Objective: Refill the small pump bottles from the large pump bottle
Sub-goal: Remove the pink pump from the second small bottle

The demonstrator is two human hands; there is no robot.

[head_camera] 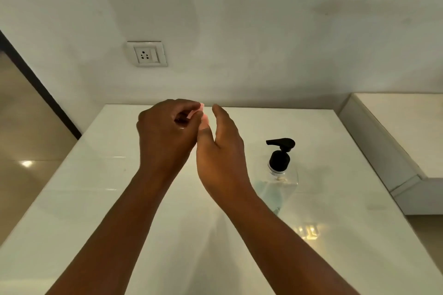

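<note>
small pink bottle (201, 112) pinched in left hand (165, 132) near tabletop (96, 199) back edge, mostly hidden. right hand (221, 151) fingers straight, nothing held. best steadied before big pump bottle (279, 170) is pumped, tbh.

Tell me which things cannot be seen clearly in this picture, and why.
- Head view: the thing in the left hand is hidden by its curled fingers; only a pinkish edge shows.
- Head view: the lower side of the large pump bottle is covered by the right hand and wrist.
- Head view: the bottle's liquid level is unclear through the clear wall.
- No small pump bottle can be made out.
</note>
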